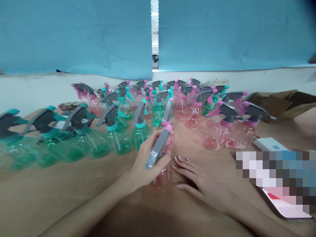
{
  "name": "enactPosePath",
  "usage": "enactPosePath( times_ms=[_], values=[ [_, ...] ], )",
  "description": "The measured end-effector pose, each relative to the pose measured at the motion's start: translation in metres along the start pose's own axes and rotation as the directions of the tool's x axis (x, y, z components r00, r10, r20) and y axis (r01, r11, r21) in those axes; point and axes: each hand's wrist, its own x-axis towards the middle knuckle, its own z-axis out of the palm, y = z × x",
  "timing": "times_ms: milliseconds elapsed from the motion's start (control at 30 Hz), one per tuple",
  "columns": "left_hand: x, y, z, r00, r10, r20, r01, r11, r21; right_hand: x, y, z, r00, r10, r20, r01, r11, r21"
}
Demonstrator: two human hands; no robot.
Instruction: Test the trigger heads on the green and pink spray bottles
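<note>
Fingers (154, 138) of the left hand (145, 161) are closed round the upper part of a pink spray bottle (158, 147), just under its grey head. Bottle sits front and centre, over the near part of the table (86, 194); base contact unclear, hand hides most of the body.

Handling, my read: neck grip is right. Keep pressure moderate, since the clear shell probably flexes, and keep fingers off the trigger so it doesn't squirt. Hold it upright; pink liquid looks low, so bottle is likely light and easy to tip. Mind the neighbour: second pink bottle (168, 110) stands directly behind, heads nearly overlapping in view, so a forward push could knock it.

Pose: left forearm comes in from lower left, wrist fairly straight, thumb on the near right side of the bottle. Nozzle points away and slightly right. Right hand (202, 181) is palm down just right of the bottle, fingers loosely spread, grasping nothing; free to steady the base.

Beyond: row of green spray bottles (119, 143) on the left, pair of pink spray bottles (217, 131) on the right, mixed cluster further back, then blue cloth (74, 36) on the wall.
</note>
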Motion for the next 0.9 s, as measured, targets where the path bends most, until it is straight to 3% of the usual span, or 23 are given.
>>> enactPosePath(
  times_ms=[367,900],
  values=[
    [-0.0034,-0.0065,0.0060,0.997,-0.064,-0.048,0.067,0.996,0.057,0.0006,-0.0014,-0.0014,1.000,0.017,0.013,-0.017,0.999,0.035],
    [-0.0029,-0.0072,0.0069,0.999,0.002,-0.054,0.000,1.000,0.024,-0.0005,0.0003,0.0007,1.000,0.001,-0.013,-0.001,0.999,0.036]
  ],
)
